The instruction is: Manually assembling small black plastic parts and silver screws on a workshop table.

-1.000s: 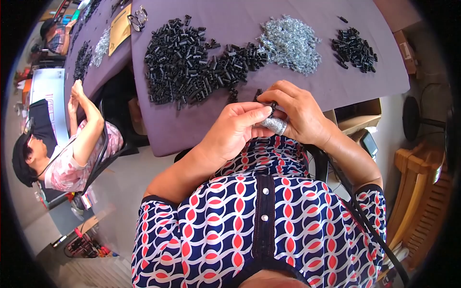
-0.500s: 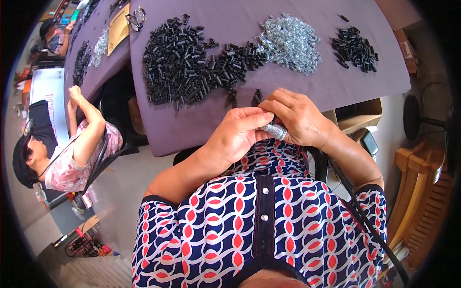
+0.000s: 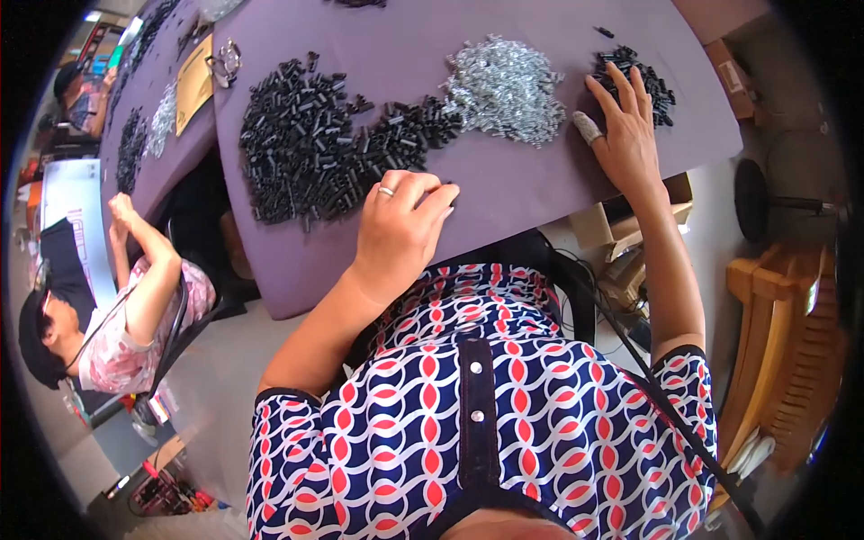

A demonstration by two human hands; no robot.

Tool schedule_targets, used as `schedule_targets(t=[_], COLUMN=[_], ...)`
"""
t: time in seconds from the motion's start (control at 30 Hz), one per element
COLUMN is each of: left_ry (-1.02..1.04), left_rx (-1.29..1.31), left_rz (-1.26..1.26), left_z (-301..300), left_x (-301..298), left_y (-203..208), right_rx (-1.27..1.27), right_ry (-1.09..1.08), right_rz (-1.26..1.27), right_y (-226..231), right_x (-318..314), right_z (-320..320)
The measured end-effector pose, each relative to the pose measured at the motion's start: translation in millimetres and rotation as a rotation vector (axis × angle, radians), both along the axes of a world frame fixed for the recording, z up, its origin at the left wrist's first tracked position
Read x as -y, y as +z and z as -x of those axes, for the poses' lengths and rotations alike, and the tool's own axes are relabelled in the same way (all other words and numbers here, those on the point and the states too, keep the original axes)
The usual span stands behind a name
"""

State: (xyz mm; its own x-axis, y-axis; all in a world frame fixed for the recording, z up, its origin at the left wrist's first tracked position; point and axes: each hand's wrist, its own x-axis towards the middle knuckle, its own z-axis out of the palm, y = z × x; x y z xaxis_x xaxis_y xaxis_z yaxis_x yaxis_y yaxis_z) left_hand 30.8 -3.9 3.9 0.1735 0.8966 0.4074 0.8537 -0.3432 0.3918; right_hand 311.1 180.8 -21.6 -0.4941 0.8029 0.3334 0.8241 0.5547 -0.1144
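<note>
The small pile of black parts lies near the right edge of the desk, a little in from the near-right corner. The right hand is the nearer one: the pile lies beneath its fingertips and just past them, toward the right and far edges. The pile is longest on a slant, from its far-left end to its near-right end; the short parts in it point every way. One loose part lies beyond it, toward the far edge.

The right hand is palm down with its fingers spread and pointing to the far edge, its forearm crossing the near edge. Its grip is apart, the thumb, in a grey cover, held well out to the left. Whether the fingertips press on the parts cannot be told.

The left hand is over the desk by the near edge, just beside the near-right end of the large pile of black parts. Its fingers are curled; whether its grip is clamped on anything cannot be told. Between the two black piles lies the clear pile, meeting the large one.
</note>
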Motion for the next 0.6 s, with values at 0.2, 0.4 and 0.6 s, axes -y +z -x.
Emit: schedule_targets(t=[0.2,0.4,0.6], left_ry=[-0.02,-0.026,-0.022], left_rx=[-0.056,-0.058,-0.06], left_rz=[-0.015,0.021,0.07], left_z=[-1,1,0], left_x=[-8,-8,-12], left_y=[-2,-1,1], right_rx=[-0.143,-0.145,-0.239], right_ry=[-0.001,0.103,0.065], right_rz=[-0.009,-0.051,-0.037], right_y=[3,-5,8], right_x=[-10,-14,-29], right_z=[3,-2,-1])
